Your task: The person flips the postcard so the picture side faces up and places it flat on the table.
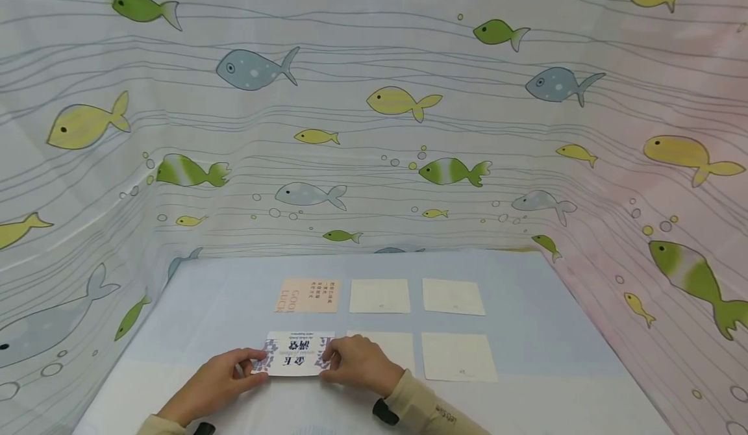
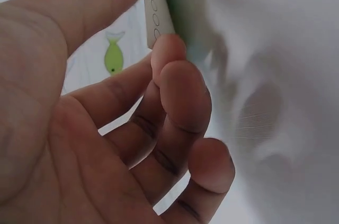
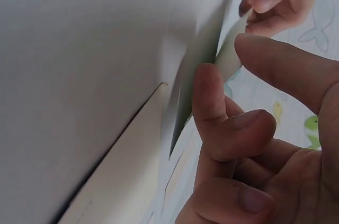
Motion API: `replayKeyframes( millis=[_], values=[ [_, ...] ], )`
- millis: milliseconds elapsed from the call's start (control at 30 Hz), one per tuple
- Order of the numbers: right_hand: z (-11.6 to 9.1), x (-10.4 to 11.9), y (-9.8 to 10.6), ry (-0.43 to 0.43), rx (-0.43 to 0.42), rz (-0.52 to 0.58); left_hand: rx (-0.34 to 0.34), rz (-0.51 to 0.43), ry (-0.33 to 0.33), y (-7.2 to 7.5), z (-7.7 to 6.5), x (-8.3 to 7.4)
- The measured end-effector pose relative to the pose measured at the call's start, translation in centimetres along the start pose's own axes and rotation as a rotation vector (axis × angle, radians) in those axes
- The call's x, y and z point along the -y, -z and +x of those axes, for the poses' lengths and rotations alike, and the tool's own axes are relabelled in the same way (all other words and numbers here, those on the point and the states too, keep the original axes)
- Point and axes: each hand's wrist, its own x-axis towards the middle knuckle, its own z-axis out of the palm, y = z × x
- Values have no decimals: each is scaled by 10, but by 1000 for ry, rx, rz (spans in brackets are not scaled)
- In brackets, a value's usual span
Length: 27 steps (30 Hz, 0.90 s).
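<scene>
A white card with purple patterned sides and dark characters is held flat between both hands at the near left of the table, slightly raised at its near edge. My left hand pinches its left edge between thumb and fingers. At the right edge, my right hand pinches it the same way and partly covers a cream card. In the left wrist view only a corner of the patterned card shows at the fingertips. The right wrist view shows it nearly edge-on.
Behind the held card lies a pink card reading "GOOD LUCK". Cream cards lie to its right, one in the middle and one farther right, with another in the near row. Fish-printed curtain surrounds the pale tabletop.
</scene>
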Motion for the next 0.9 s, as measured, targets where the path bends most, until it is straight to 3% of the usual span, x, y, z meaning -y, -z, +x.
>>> replayKeyframes(
  millis=[167, 267, 900],
  values=[
    [0, 2, -3, 16, 9, -21, -38, 56, 91, -5, 0, 2],
    [0, 3, -5, 13, 14, -40, -48, 66, 107, -6, -1, 3],
    [12, 5, -6, -17, 0, -77, -34, 83, 35, 0, 9, 8]
  ],
)
